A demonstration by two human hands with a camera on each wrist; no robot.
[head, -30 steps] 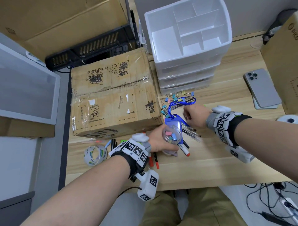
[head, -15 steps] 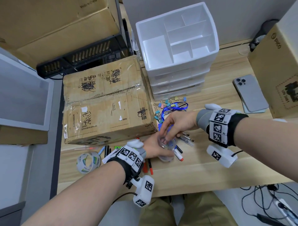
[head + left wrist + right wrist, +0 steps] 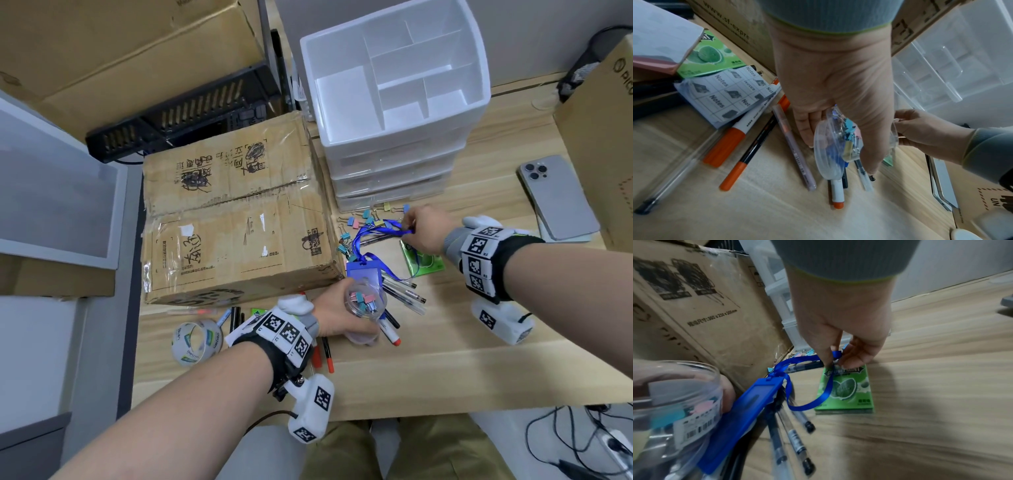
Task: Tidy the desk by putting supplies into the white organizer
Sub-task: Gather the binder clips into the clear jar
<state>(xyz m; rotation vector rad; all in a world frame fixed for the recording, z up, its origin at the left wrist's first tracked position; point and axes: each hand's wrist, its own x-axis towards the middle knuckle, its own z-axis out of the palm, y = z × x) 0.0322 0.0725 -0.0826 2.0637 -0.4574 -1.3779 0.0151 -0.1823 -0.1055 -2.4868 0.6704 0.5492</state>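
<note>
The white organizer [image 3: 404,137] stands at the back of the desk, with open top compartments over clear drawers. My left hand [image 3: 354,313] grips a clear plastic jar [image 3: 366,298] holding several coloured binder clips, tilted over the pens [image 3: 404,294]. The jar [image 3: 830,146] shows in the left wrist view between thumb and fingers. My right hand [image 3: 409,231] pinches the blue lanyard [image 3: 376,233] just above a green gum pack [image 3: 423,262]. In the right wrist view the strap [image 3: 801,361] runs from the fingertips [image 3: 827,365] down to the blue badge holder [image 3: 748,402]. Loose binder clips [image 3: 363,216] lie in front of the drawers.
A taped cardboard box [image 3: 233,212] sits left of the organizer. A tape roll [image 3: 197,339], orange-capped markers [image 3: 735,134] and a notes pad [image 3: 725,95] lie near my left wrist. A phone [image 3: 555,195] and another carton [image 3: 603,137] are at the right.
My right hand left the jar's mouth and moved away to the right, onto the blue lanyard. The left hand still holds the jar in about the same place.
</note>
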